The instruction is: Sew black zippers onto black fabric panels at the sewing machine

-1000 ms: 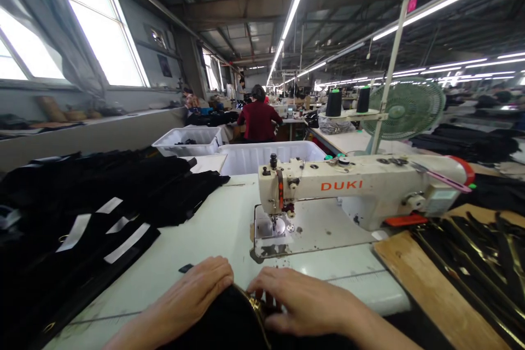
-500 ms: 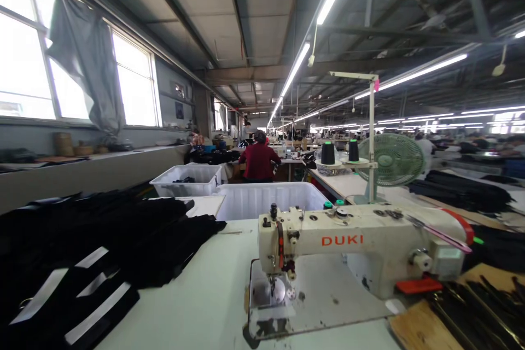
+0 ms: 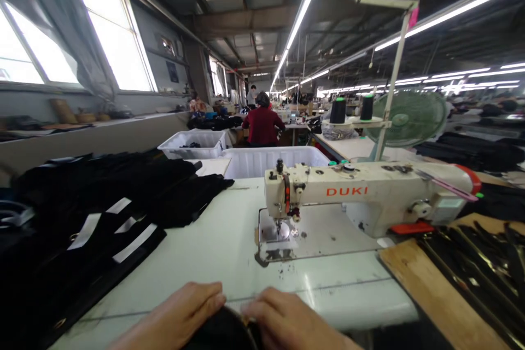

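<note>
Low in the view, my left hand (image 3: pixel 186 309) and my right hand (image 3: pixel 283 314) both grip a black fabric piece (image 3: pixel 223 331), fingers closed along its upper edge. A pale curved line and a small gold-coloured spot show on it near my right fingers, which are a little blurred. Its lower part runs out of the frame. Ahead of my hands, a white DUKI sewing machine (image 3: pixel 348 191) stands on the pale green worktable (image 3: pixel 205 251), with bare cloth plate under its needle.
Black fabric pieces with white strips (image 3: pixel 135 243) are heaped on the left. Black zipper strips (image 3: pixel 471 273) lie on a wooden board (image 3: pixel 426 284) at right. Behind the table are white plastic bins (image 3: pixel 274 156), thread cones (image 3: pixel 338 110), a green fan (image 3: pixel 414 117) and a seated person (image 3: pixel 263 123).
My view has tilted downward, so the table and machine sit higher in the frame. Both my hands have come into sight at the bottom, holding the black fabric piece.
</note>
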